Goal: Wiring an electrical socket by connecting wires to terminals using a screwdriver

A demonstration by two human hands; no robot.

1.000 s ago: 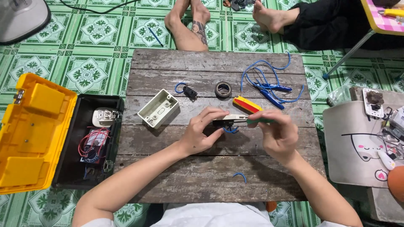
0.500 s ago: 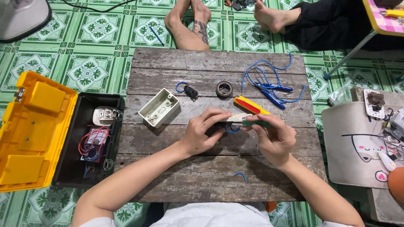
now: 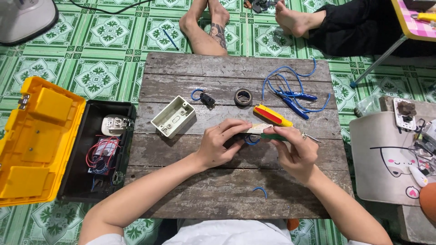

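My left hand [image 3: 222, 143] grips a small pale switch part [image 3: 260, 128] over the middle of the wooden board table [image 3: 236, 199]. A short blue wire [image 3: 250, 141] loops out below the part. My right hand [image 3: 295, 152] holds a green-handled screwdriver [image 3: 272, 136] against the part, its metal tip [image 3: 311, 137] sticking out to the right. Both hands touch the part from either side.
On the table lie a white wall box [image 3: 172, 116], a black plug piece [image 3: 208, 100], a tape roll [image 3: 243, 97], a yellow-red screwdriver [image 3: 272, 115], blue pliers [image 3: 295, 100] with blue wire, a wire scrap [image 3: 261, 191]. Open yellow toolbox [image 3: 41, 140] left. Other people's feet [image 3: 209, 25] beyond the far edge.
My hands have shifted very slightly over the part; the screwdriver stays pressed to it. Nothing else on the table has moved.
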